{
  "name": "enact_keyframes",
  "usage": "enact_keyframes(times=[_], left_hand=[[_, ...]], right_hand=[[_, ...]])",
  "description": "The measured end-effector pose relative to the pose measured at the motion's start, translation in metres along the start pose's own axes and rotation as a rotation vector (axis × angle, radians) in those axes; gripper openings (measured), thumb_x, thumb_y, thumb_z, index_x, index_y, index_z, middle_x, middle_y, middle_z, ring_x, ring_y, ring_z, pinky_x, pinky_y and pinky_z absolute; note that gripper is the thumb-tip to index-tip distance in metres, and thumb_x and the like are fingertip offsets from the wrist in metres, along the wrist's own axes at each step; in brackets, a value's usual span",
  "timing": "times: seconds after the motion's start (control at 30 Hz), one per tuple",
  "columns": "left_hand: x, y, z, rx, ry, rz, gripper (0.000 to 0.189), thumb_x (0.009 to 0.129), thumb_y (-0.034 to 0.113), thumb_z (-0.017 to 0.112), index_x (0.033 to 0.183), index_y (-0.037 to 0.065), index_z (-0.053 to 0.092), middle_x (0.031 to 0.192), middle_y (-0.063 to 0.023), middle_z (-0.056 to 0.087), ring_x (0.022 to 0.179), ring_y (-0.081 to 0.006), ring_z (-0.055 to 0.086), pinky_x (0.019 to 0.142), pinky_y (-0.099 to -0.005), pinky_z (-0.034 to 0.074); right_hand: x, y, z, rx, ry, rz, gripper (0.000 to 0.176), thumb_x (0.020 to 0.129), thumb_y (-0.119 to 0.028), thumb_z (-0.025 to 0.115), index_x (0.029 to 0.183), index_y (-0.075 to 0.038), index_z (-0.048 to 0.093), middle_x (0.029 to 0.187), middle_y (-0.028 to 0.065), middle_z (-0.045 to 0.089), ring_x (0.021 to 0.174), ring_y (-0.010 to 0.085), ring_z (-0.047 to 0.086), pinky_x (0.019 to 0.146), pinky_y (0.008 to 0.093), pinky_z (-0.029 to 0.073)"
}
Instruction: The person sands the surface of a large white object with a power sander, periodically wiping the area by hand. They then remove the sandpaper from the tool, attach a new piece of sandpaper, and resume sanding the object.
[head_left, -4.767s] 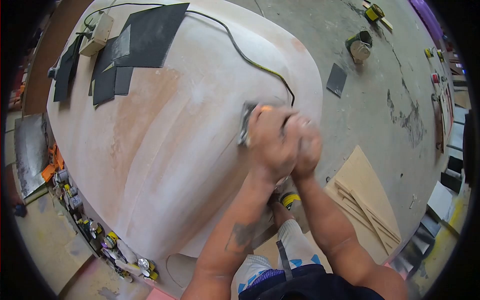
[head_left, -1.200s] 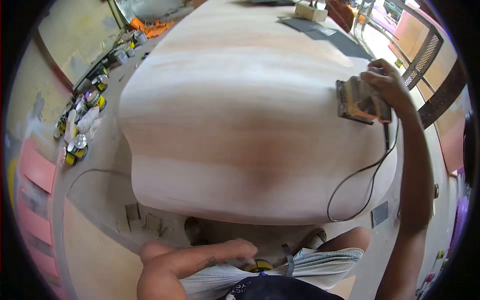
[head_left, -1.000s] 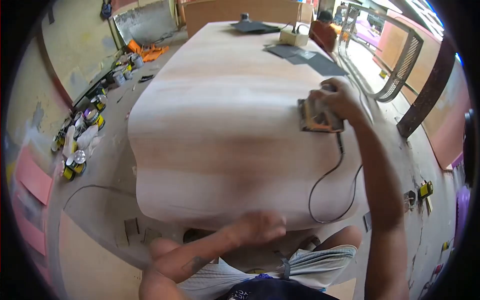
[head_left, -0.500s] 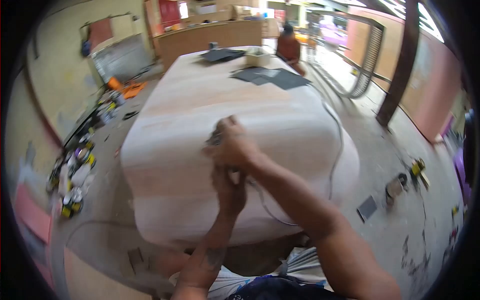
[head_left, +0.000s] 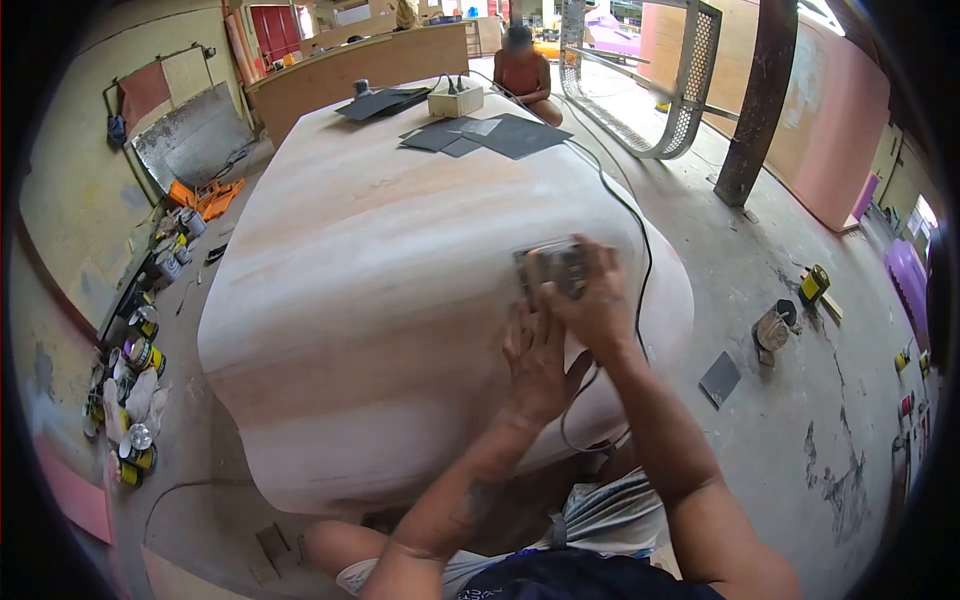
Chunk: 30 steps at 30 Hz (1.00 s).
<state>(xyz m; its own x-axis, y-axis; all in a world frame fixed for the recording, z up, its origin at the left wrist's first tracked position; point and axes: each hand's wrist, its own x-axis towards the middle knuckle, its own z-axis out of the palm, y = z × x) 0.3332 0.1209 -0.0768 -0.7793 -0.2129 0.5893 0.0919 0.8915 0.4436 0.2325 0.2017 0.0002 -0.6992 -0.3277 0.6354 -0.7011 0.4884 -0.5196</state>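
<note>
My right hand is wrapped over a corded electric sander, which sits against the curved upper face of a large pale white-and-pinkish panel. Close behind the sander, my left hand has its fingers stretched forward and its thumb apart, fingertips right at the tool's rear edge. My right hand hides part of the sander's body. A dark cord loops under my wrists and runs up the panel's right side toward the far end.
Dark sandpaper sheets and a pale power-outlet box lie on the panel's far end. Another person sits beyond it. Cans line the left wall. On the right floor are a bucket, a yellow can and a dark sheet.
Both hands and the sander have moved right across the panel. My left hand's fingers now lie stretched out behind the tool. The view has also shifted.
</note>
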Motion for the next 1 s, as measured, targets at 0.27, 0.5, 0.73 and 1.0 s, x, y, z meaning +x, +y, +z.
enact_keyframes(times=[0.27, 0.5, 0.73, 1.0], left_hand=[[0.027, -0.191, -0.146, 0.718, -0.067, 0.043, 0.088, 0.096, 0.079, 0.048, 0.162, 0.020, 0.047, 0.171, -0.0164, 0.036, 0.158, -0.0391, 0.029, 0.125, -0.0647, 0.016], [0.037, -0.267, -0.239, 0.683, -0.086, -0.384, 0.073, 0.104, 0.067, 0.045, 0.160, 0.022, 0.049, 0.167, -0.0140, 0.043, 0.156, -0.0351, 0.036, 0.128, -0.0563, 0.021], [0.050, -0.264, -0.243, 0.688, -0.165, -0.421, 0.073, 0.105, 0.068, 0.042, 0.161, 0.022, 0.048, 0.168, -0.0115, 0.042, 0.157, -0.0315, 0.035, 0.129, -0.0539, 0.020], [0.019, -0.311, -0.273, 0.727, -0.094, -0.402, 0.074, 0.106, 0.069, 0.039, 0.161, 0.021, 0.049, 0.167, -0.0112, 0.044, 0.156, -0.0333, 0.036, 0.128, -0.0526, 0.020]], right_hand=[[0.036, 0.067, -0.051, 0.157, 0.155, 0.380, 0.078, 0.076, -0.030, 0.090, 0.143, -0.006, 0.057, 0.130, 0.0204, 0.060, 0.123, 0.0341, 0.061, 0.103, 0.0454, 0.052], [0.023, -0.017, 0.000, -0.032, -0.023, -0.058, 0.071, 0.083, -0.030, 0.083, 0.145, -0.008, 0.057, 0.132, 0.0208, 0.059, 0.118, 0.0406, 0.061, 0.099, 0.0491, 0.054], [-0.011, -0.116, 0.061, 0.080, -0.280, -0.515, 0.053, 0.089, -0.021, 0.073, 0.140, -0.022, 0.057, 0.127, 0.0155, 0.060, 0.115, 0.0358, 0.062, 0.082, 0.0514, 0.063], [0.006, -0.026, -0.009, -0.210, -0.198, -0.200, 0.065, 0.087, -0.036, 0.084, 0.144, -0.024, 0.056, 0.127, 0.0186, 0.060, 0.108, 0.0421, 0.065, 0.079, 0.0499, 0.063]])
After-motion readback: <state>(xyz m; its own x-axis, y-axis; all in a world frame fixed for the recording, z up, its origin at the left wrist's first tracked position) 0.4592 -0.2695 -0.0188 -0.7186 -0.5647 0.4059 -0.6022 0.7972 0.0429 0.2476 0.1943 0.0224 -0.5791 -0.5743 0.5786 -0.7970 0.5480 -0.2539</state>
